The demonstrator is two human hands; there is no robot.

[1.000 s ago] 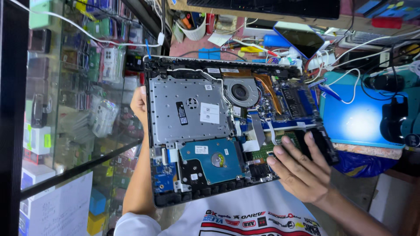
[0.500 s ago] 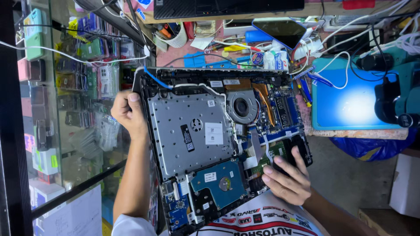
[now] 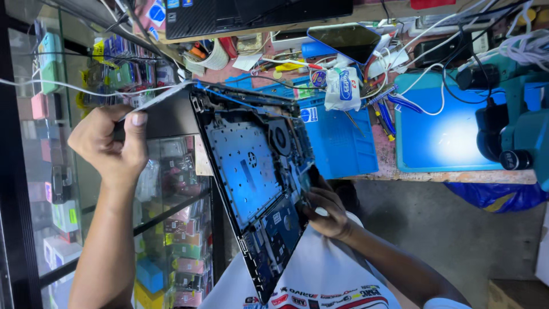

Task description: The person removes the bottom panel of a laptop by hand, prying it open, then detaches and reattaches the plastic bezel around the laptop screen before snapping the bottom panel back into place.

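Opened laptop [image 3: 251,189] tilted between them: left hand [image 3: 111,146] clenched on its lid edge, right hand [image 3: 327,213] gripping the base.

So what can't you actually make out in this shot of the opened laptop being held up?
- Head view: the laptop is tilted edge-on, so its far face is hidden.
- The right hand has its fingertips tucked behind the laptop's edge; what they touch is unclear.
- The left hand covers the lid corner it grips.
- The small internal parts are too small to identify.
- The microscope is cut off by the right edge.
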